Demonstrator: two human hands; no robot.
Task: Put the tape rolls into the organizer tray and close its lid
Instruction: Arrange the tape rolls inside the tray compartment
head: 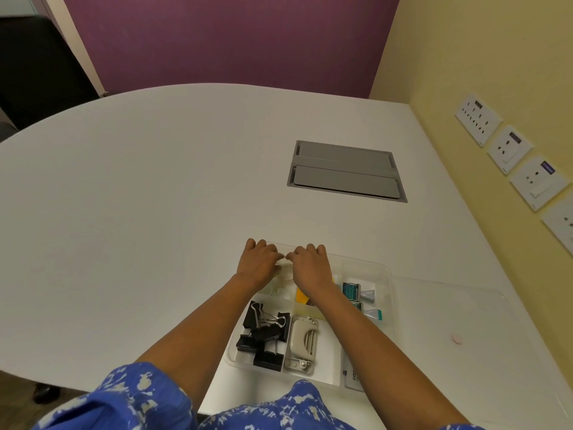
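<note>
A clear plastic organizer tray [386,274] sits on the white table near me. Its clear lid [449,308] lies open and flat to the tray's right. My left hand [259,260] and my right hand [311,265] are palm down, side by side over the tray's far-left compartment, thumbs touching. Pale, translucent tape rolls [283,274] show between and under the hands, inside that compartment. Both hands curl over the rolls; the fingertips reach the tray's far rim. How many rolls there are is hidden.
Other compartments hold black binder clips [263,335], a beige hole punch [304,342], yellow notes [301,296] and teal-capped items [352,290]. A small pink disc [456,338] lies right of the tray. A grey cable hatch [345,170] is set in the table. Wall sockets [508,147] line the right wall.
</note>
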